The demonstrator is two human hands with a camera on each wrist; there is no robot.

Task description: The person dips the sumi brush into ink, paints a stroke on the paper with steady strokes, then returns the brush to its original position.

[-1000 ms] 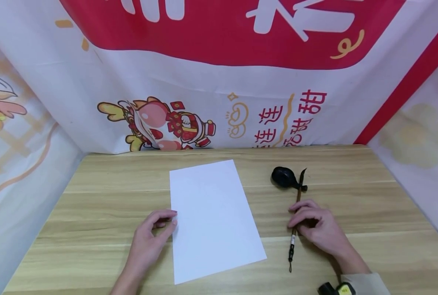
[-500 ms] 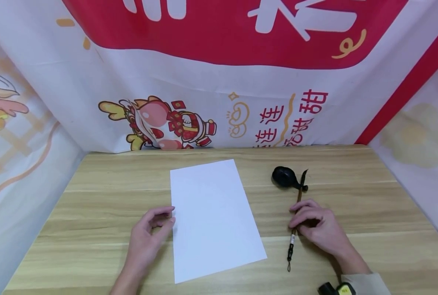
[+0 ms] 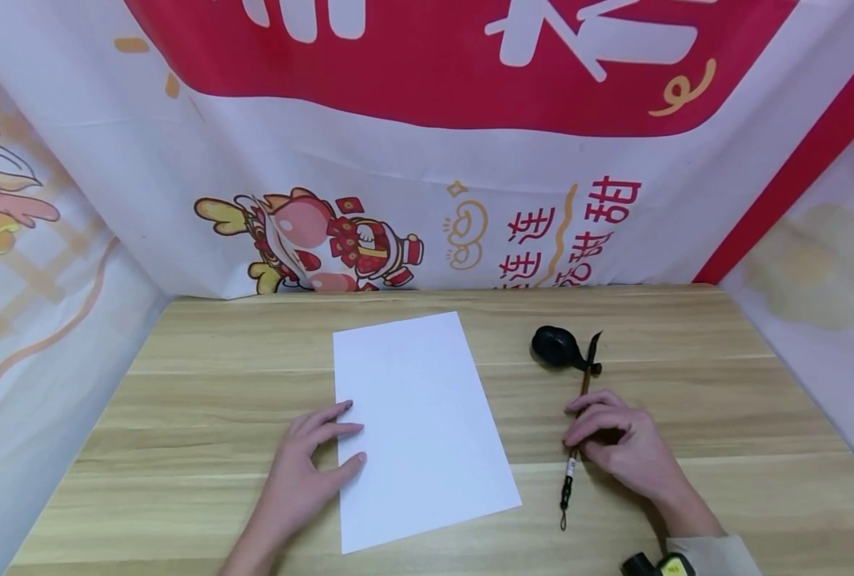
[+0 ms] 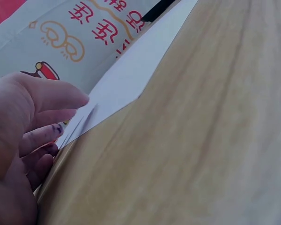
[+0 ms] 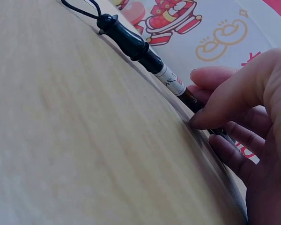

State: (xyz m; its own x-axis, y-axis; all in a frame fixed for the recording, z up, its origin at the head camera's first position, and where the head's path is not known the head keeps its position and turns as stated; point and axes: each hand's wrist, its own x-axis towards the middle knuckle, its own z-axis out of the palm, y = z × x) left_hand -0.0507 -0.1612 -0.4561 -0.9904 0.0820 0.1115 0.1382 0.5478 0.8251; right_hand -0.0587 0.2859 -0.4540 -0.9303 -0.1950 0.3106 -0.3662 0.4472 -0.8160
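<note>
A blank white sheet of paper [image 3: 416, 440] lies on the wooden table. My left hand [image 3: 303, 472] is at its left edge, fingers spread, with the fingertips over the sheet. The left wrist view shows the thumb and fingers [image 4: 61, 96] around the paper's near edge. To the right, my right hand [image 3: 624, 448] pinches a calligraphy brush [image 3: 569, 480] around the middle of its brown handle. The brush's dark tip points away and overlaps a small black rounded dish with a narrow neck [image 3: 556, 346]. In the right wrist view, the brush's black end cap [image 5: 129, 40] and cord loop show.
A printed cloth [image 3: 427, 160] with red and white patterns hangs behind the table [image 3: 204, 384], and more cloth closes both sides. A black and yellow device [image 3: 668, 565] sits by the right sleeve [image 3: 715, 554].
My left hand has moved from the paper's left edge slightly further over the sheet, its fingers spreading apart. The right hand and brush have stayed nearly still.
</note>
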